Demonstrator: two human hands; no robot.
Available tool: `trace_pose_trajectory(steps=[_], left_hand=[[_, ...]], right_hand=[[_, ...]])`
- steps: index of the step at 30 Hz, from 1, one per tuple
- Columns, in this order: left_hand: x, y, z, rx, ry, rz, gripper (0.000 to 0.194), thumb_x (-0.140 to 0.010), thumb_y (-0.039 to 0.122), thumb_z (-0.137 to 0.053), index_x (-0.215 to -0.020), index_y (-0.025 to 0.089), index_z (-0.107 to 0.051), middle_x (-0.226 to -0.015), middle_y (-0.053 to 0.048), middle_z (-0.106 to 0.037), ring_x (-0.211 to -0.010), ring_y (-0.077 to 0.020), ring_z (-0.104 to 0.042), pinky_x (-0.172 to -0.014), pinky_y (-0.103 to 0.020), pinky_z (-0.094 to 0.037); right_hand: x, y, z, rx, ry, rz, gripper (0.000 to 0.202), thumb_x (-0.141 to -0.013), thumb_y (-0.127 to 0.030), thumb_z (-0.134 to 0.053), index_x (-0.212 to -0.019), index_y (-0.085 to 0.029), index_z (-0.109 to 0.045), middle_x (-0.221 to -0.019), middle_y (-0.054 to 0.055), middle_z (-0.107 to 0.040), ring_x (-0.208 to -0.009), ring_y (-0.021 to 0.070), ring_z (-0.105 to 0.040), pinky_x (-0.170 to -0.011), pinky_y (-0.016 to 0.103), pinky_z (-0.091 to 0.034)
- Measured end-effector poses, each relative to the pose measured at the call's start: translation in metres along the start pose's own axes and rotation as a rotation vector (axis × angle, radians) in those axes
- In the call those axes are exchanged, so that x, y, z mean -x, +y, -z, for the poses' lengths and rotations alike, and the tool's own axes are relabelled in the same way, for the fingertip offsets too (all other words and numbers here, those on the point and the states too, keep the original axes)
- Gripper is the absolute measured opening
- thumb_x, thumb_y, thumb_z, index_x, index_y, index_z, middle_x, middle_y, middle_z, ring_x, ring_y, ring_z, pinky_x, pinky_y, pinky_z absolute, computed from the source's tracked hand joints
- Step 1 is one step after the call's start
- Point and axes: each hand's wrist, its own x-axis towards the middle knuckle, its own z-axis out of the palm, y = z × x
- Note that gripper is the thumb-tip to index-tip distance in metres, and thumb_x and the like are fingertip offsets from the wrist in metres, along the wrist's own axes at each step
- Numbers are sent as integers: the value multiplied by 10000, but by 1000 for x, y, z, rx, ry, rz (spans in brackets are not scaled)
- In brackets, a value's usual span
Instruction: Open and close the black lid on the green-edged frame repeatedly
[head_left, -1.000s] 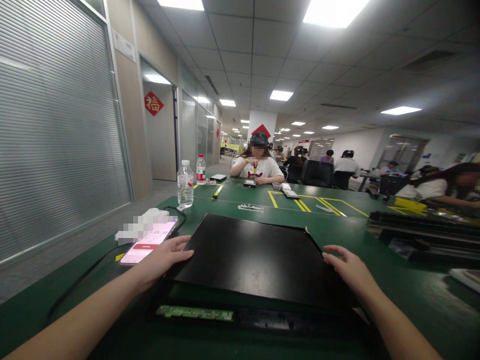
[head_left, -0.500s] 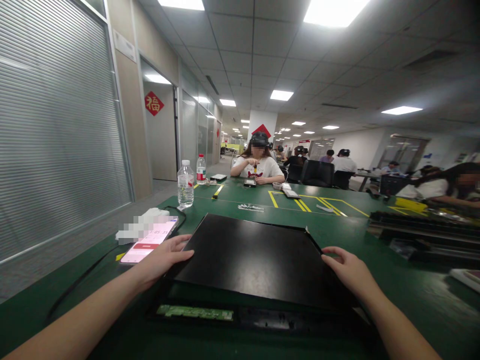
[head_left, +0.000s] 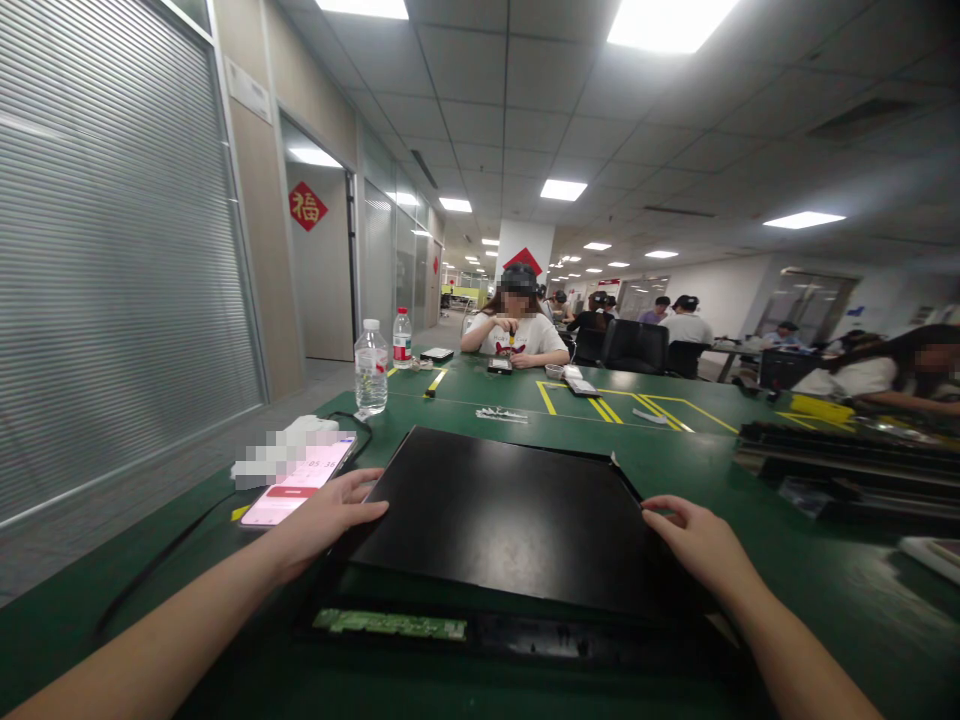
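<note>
A glossy black screen panel [head_left: 495, 515] lies before me, tilted slightly against the table's line. My left hand [head_left: 337, 515] grips its left edge, with the thumb on top and the other fingers at the side, partly hidden. At the right edge, my right hand [head_left: 697, 540] pinches the panel between thumb and forefinger. Below the panel's near edge shows a dark frame strip [head_left: 540, 640]. A long green circuit board [head_left: 390, 625] sits in its left part. How the panel and the frame join is hidden.
A lit phone [head_left: 300, 490] lies by my left wrist, with a black cable [head_left: 172, 555] near it. Two water bottles [head_left: 371, 370] stand behind. Dark stacked strips [head_left: 825, 465] lie at right. A co-worker [head_left: 517, 335] sits opposite across the green table [head_left: 450, 395].
My hands and the panel have stayed almost still; the panel's near edge looks very slightly shifted. The phone's timer digits have advanced.
</note>
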Motion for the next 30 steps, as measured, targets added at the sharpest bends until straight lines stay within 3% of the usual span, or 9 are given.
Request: trace_pose_trajectory(steps=[11, 23, 30], left_hand=[[-6, -8, 2, -75, 24, -11, 751, -525, 234, -765, -1194, 143, -437, -805, -76, -739, -740, -274, -697, -657, -362, -537], [-3, -8, 0, -103, 81, -57, 505, -549, 235, -757, -1004, 194, -542, -879, -77, -736, -839, -277, -687, -714, -348, -537], [-4, -6, 2, -63, 10, -14, 657, -521, 248, -793, -1096, 160, -487, -917, -109, -735, -888, -284, -675, -741, -343, -535]], right_hand=[[-1, 5, 2, 69, -13, 55, 302, -698, -440, -507, -838, -257, -702, -781, 10, -709, -750, 200, -628, -667, 281, -420], [-3, 8, 1, 72, -20, 46, 308, -699, -446, -502, -839, -259, -702, -804, 15, -710, -777, 206, -630, -681, 279, -424], [-2, 7, 0, 75, -15, 48, 305, -698, -437, -498, -831, -255, -703, -798, 18, -711, -770, 202, -630, -673, 273, -422]])
